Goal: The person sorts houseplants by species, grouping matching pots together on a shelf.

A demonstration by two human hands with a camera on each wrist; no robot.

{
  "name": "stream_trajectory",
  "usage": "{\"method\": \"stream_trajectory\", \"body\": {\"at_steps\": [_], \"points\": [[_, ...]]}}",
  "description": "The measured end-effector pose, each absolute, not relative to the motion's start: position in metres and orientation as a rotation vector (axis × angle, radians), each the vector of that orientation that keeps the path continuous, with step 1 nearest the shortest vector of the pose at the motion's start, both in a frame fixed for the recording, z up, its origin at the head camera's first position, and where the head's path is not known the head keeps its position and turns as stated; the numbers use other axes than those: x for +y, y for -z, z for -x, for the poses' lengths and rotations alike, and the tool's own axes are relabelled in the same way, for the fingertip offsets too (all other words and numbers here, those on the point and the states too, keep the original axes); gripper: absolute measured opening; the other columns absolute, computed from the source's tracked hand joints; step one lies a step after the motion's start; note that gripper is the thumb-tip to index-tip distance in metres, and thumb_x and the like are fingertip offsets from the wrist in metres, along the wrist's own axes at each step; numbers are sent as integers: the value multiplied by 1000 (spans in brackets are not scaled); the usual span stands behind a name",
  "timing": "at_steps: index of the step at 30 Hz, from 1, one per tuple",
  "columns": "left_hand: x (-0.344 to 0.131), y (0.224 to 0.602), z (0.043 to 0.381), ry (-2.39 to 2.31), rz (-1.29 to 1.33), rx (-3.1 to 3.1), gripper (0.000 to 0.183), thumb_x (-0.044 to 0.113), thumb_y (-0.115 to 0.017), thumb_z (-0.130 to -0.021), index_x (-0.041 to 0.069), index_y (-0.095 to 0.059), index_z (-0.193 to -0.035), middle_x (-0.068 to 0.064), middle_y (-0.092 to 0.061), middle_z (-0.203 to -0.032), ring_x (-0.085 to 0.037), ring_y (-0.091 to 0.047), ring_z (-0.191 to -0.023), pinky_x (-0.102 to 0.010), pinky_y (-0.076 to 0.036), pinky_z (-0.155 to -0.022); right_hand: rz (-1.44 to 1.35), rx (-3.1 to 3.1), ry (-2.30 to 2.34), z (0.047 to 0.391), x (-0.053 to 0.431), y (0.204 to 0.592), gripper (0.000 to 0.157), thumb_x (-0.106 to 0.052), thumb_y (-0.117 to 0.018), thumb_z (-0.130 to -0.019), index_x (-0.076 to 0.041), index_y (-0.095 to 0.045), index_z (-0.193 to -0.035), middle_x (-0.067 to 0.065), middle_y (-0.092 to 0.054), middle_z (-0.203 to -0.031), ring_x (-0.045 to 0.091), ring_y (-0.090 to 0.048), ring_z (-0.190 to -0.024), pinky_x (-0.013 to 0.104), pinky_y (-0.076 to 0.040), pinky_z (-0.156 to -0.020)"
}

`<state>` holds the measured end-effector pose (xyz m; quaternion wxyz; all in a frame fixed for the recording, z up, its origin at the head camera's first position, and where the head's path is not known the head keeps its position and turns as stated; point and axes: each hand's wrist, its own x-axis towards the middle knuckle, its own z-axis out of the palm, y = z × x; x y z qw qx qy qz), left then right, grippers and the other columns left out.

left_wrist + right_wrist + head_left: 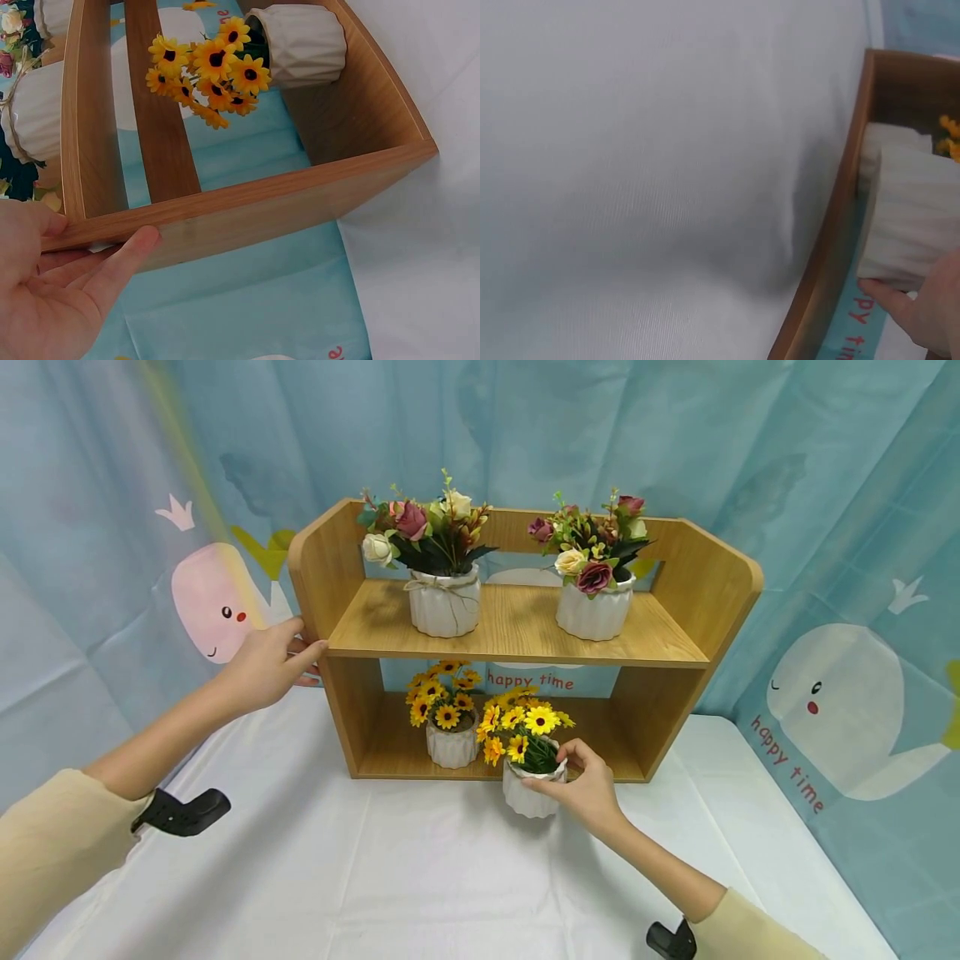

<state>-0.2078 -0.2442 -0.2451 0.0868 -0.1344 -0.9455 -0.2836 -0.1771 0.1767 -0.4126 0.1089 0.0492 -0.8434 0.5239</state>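
My right hand (588,789) grips a white ribbed flowerpot (529,795) by its rim, thumb at the front and fingers at the right. Yellow artificial sunflowers (525,722) fill that pot, which overlaps the front edge of the lower shelf. In the right wrist view the pot (911,214) shows its pale side and base, with the hand (934,307) at its edge. My left hand (266,664) holds the left side panel of a two-tier wooden shelf (517,656). From the left wrist, the hand (67,285) shows its fingers around the panel's edge.
A second sunflower pot (452,747) stands on the lower tier, left of the held one. Up top sit two rose pots, one tied with twine (446,606) and another (595,610) to its right. White cloth (420,868) covers the table before a blue curtain (555,435).
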Motion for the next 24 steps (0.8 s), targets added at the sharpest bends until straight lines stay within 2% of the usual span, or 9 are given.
{"method": "stream_trajectory", "body": {"at_steps": [4,8,12,15,20,24], "points": [[-244,245,207,817,400,-2815,35,22,-49,-113,-12,-52,-119,-41,-67,-120,-48,-74,-102,-40,-65,-73,-115,-2472,-1522,182,183,412,50,-16,-99,-72,-9,-55,-95,7,-67,-93,17,-55,-87,24,-40,-70],[-244,245,207,812,399,-2815,36,23,-49,-113,-12,-52,-120,-41,-67,-121,-48,-74,-102,-44,-65,-76,-91,-2462,-1481,187,190,412,49,-17,-98,-74,-7,-56,-96,8,-66,-90,18,-48,-79,26,-36,-65],[-244,246,207,810,397,-2811,36,23,-50,-112,-12,-52,-120,-40,-67,-120,-48,-74,-102,-39,-64,-73,-65,-2449,-1445,192,195,413,49,-19,-98,-75,-6,-56,-97,11,-68,-96,20,-51,-85,26,-34,-62],[-245,246,207,795,397,-2809,36,24,-50,-112,-12,-53,-120,-40,-68,-119,-48,-74,-102,-36,-62,-71,-58,-2436,-1432,197,198,414,50,-20,-98,-75,-7,-56,-98,11,-65,-93,18,-49,-79,26,-32,-59],[-244,245,206,818,404,-2807,36,23,-50,-113,-12,-52,-120,-41,-67,-120,-48,-74,-101,-49,-65,-78,-54,-2420,-1407,205,202,416,50,-21,-99,-73,-8,-57,-97,8,-52,-80,13,-39,-64,25,-31,-56],[-243,245,206,841,407,-2806,35,22,-50,-113,-12,-52,-120,-42,-67,-121,-48,-74,-101,-47,-65,-78,-40,-2415,-1391,209,205,419,50,-22,-99,-73,-8,-57,-97,5,-49,-77,7,-38,-61,24,-33,-57]]}}
